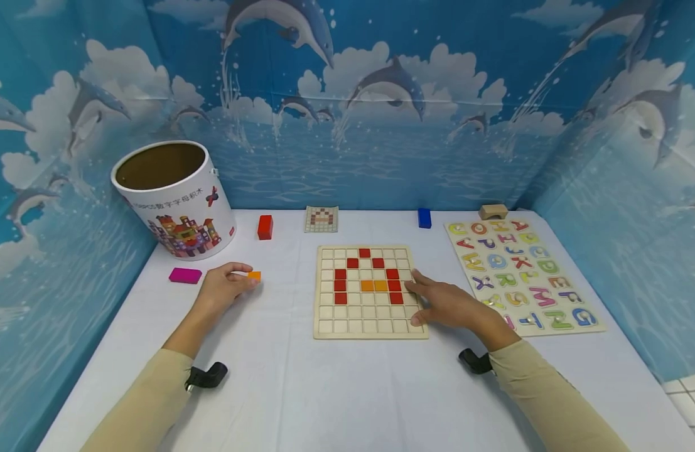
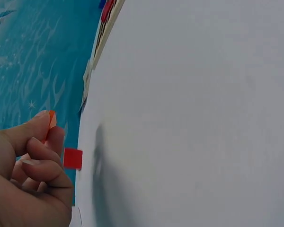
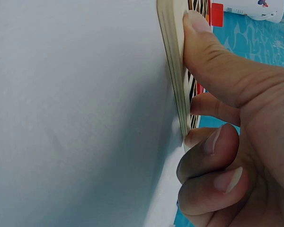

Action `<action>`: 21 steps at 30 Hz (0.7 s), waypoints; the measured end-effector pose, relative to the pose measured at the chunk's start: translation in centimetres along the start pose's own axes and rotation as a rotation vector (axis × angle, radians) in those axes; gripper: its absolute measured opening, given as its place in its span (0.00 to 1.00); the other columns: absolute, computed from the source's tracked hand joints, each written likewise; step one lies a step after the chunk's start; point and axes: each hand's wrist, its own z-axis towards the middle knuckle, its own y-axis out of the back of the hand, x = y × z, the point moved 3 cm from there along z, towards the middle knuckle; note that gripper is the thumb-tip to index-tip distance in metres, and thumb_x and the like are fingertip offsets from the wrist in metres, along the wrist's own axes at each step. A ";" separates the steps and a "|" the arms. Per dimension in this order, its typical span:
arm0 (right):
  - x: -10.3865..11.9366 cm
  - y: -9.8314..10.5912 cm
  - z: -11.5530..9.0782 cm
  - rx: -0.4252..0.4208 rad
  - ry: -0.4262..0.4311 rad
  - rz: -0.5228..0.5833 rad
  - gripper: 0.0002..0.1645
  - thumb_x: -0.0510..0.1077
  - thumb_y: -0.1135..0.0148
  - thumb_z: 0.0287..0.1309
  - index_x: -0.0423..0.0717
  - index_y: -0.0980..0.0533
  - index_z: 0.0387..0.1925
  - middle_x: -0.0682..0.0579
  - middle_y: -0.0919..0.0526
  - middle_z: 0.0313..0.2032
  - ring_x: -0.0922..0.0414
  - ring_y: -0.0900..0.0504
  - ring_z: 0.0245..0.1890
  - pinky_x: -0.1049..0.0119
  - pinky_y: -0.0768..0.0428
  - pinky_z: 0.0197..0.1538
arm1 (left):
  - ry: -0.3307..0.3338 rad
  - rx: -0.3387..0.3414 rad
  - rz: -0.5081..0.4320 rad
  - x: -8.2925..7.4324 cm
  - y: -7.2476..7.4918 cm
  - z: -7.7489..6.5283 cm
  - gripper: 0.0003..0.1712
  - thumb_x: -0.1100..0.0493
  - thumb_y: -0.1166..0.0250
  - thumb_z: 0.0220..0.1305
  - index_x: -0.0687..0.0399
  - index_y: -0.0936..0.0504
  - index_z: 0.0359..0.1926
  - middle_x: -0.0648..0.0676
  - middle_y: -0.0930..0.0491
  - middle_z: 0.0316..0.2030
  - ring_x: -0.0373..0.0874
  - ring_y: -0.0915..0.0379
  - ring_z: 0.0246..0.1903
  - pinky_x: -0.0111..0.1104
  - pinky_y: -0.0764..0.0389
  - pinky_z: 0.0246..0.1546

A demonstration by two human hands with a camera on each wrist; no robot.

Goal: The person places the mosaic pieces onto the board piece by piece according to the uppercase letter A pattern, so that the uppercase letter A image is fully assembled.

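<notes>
My left hand [image 1: 221, 290] pinches a small orange square tile [image 1: 255, 276] between thumb and finger; the left wrist view shows this tile [image 2: 52, 119] edge-on, held off the table. To its right lies a wooden grid board [image 1: 347, 333], with red tiles [image 1: 340, 285] forming an arch and two orange tiles [image 1: 373, 285] side by side within it. My right hand [image 1: 446, 304] rests at the board's right edge, its thumb and fingertips touching the board. In the right wrist view, the thumb lies on the board's rim [image 3: 177, 61] and the other fingers are bent.
Behind the board lies a small pattern card [image 1: 321, 220], between a red block [image 1: 265, 227] and a blue block [image 1: 424, 218]. A magenta block [image 1: 185, 275] and a white bucket [image 1: 183, 220] stand left. An alphabet board [image 1: 522, 276] and a wooden block [image 1: 493, 211] are at right.
</notes>
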 end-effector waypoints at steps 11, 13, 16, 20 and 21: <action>-0.2 -0.1 0.1 -0.010 0.011 -0.003 0.56 0.65 0.29 0.55 0.47 0.40 0.77 0.41 0.52 0.80 0.35 0.44 0.76 0.38 0.37 0.70 | -0.123 0.137 -0.035 -4.6 -9.8 0.4 0.19 0.61 0.26 0.62 0.51 0.18 0.53 0.56 0.16 0.38 0.50 0.24 0.37 0.33 0.21 0.37; -0.2 -0.1 0.2 -0.012 0.013 -0.007 0.56 0.66 0.30 0.55 0.47 0.40 0.77 0.41 0.53 0.80 0.35 0.44 0.76 0.37 0.36 0.70 | -0.153 0.165 -0.030 -5.5 -11.4 0.2 0.18 0.60 0.26 0.61 0.51 0.18 0.51 0.55 0.16 0.36 0.49 0.23 0.36 0.33 0.22 0.37; -0.4 -0.1 0.3 -0.013 0.014 -0.017 0.56 0.66 0.30 0.54 0.47 0.40 0.77 0.40 0.53 0.80 0.34 0.43 0.75 0.37 0.36 0.69 | -0.195 0.202 -0.006 -6.5 -13.6 0.2 0.17 0.59 0.25 0.61 0.51 0.19 0.49 0.54 0.16 0.34 0.48 0.23 0.35 0.33 0.23 0.36; -0.5 -0.1 0.2 -0.012 0.027 -0.014 0.56 0.66 0.30 0.55 0.45 0.40 0.77 0.39 0.53 0.80 0.34 0.42 0.75 0.37 0.36 0.69 | -0.261 0.192 0.065 -7.6 -15.5 0.3 0.15 0.59 0.24 0.60 0.52 0.18 0.46 0.52 0.18 0.30 0.45 0.23 0.33 0.34 0.24 0.36; -0.5 -0.1 0.1 -0.013 0.032 -0.013 0.56 0.65 0.30 0.56 0.45 0.40 0.77 0.39 0.53 0.80 0.34 0.42 0.75 0.37 0.36 0.69 | -0.278 0.189 0.080 -7.9 -15.8 0.3 0.15 0.59 0.24 0.59 0.53 0.18 0.46 0.52 0.18 0.29 0.45 0.24 0.33 0.34 0.25 0.36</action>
